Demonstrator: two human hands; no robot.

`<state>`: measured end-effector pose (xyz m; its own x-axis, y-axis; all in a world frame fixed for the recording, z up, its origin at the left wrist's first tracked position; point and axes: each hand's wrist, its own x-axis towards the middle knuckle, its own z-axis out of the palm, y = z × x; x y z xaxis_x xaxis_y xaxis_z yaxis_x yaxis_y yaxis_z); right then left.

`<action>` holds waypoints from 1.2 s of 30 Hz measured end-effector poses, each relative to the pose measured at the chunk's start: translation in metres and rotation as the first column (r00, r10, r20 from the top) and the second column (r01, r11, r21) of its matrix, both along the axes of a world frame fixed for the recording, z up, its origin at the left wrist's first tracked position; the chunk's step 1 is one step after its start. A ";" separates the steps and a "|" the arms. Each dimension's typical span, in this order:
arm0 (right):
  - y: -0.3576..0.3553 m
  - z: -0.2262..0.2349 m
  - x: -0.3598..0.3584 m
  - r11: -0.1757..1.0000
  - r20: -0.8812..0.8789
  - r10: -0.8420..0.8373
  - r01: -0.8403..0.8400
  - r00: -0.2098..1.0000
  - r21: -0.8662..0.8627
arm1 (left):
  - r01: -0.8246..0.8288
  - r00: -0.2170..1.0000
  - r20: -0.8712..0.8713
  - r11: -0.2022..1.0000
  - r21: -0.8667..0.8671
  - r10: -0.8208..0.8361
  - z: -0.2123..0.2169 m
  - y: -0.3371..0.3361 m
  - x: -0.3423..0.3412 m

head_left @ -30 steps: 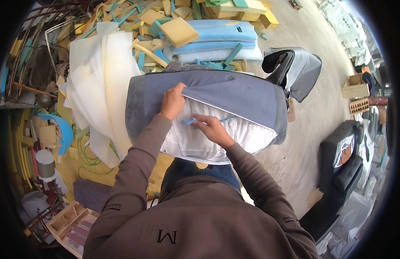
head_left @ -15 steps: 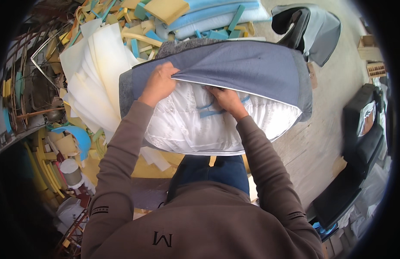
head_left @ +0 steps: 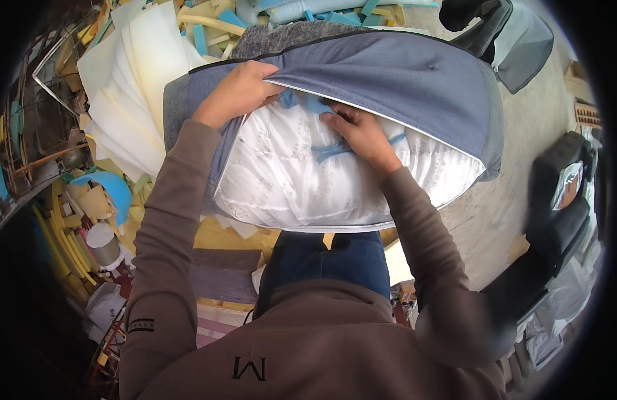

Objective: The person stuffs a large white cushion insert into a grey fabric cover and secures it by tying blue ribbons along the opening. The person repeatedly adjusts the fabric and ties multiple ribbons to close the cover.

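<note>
A large cushion in a blue-grey cover (head_left: 395, 67) lies across in front of me, its long zipper edge open. White patterned, gathered inner fabric (head_left: 275, 173) bulges from the opening. My left hand (head_left: 238, 93) is closed on the edge of the cover at the left, lifting it. Just under that edge, my right hand (head_left: 365, 137) has its fingers bent and pinched at the end of a light blue strip (head_left: 314, 105); the fingertips are partly in shadow. A second blue tie (head_left: 330, 152) runs over the white fabric and passes behind my right hand.
White foam sheets (head_left: 132, 73) hang at the left beside heaped foam offcuts (head_left: 218, 30). A black and grey cover (head_left: 522, 50) lies on the floor at the far right. Black padded pieces (head_left: 555, 220) stand along the right side. A grey cylinder (head_left: 105, 245) is at the lower left.
The raised cover edge now reveals the light blue strip between my hands. My right hand has drawn out somewhat from under the flap. The whole view has shifted slightly.
</note>
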<state>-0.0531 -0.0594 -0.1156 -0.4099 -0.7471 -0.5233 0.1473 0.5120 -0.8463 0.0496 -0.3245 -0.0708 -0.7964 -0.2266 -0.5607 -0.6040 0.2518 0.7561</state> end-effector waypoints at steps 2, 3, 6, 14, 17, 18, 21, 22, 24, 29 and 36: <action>0.004 0.016 0.010 0.988 -0.015 -0.037 0.035 0.999 -0.151 | -0.024 0.995 0.099 0.999 0.024 0.022 -0.007 -0.001 0.002; 0.005 0.026 0.016 0.964 -0.007 -0.054 0.050 0.999 -0.260 | 0.004 0.997 0.072 1.000 -0.005 -0.004 -0.009 -0.001 0.003; 0.000 0.057 0.020 0.973 -0.040 0.096 -0.102 0.995 -0.209 | -0.001 0.999 0.041 0.999 0.038 0.000 -0.009 -0.003 0.002; -0.025 0.089 0.024 0.999 -0.689 0.029 -0.008 0.724 0.034 | 0.003 1.000 0.001 1.000 0.005 -0.003 -0.004 -0.002 0.000; -0.031 0.080 0.039 0.986 -0.321 -0.165 0.154 0.932 -0.062 | 0.006 1.000 -0.030 1.000 -0.001 -0.006 -0.003 -0.001 0.000; -0.034 0.077 0.043 0.970 -0.080 -0.241 0.238 0.967 -0.047 | 0.006 0.999 -0.036 1.000 -0.005 -0.006 -0.003 -0.001 0.000; -0.050 0.063 0.051 0.925 0.207 -0.355 0.375 0.912 -0.065 | 0.013 0.998 -0.061 0.999 -0.036 -0.016 -0.002 0.000 0.000; -0.055 0.059 0.054 0.911 0.230 -0.393 0.411 0.890 -0.034 | 0.025 0.997 -0.076 0.998 -0.057 -0.029 -0.002 -0.001 0.000; -0.061 0.052 0.059 0.893 0.259 -0.420 0.447 0.870 -0.055 | 0.034 0.995 -0.089 0.996 -0.082 -0.041 -0.002 0.000 0.000; -0.069 0.040 0.057 0.880 0.378 -0.423 0.473 0.824 -0.046 | 0.044 0.993 -0.106 0.987 -0.153 -0.061 0.000 -0.001 0.001; -0.068 0.029 0.039 0.895 0.721 -0.246 0.437 0.648 -0.088 | 0.076 0.983 -0.142 0.968 -0.239 -0.113 0.003 0.002 0.003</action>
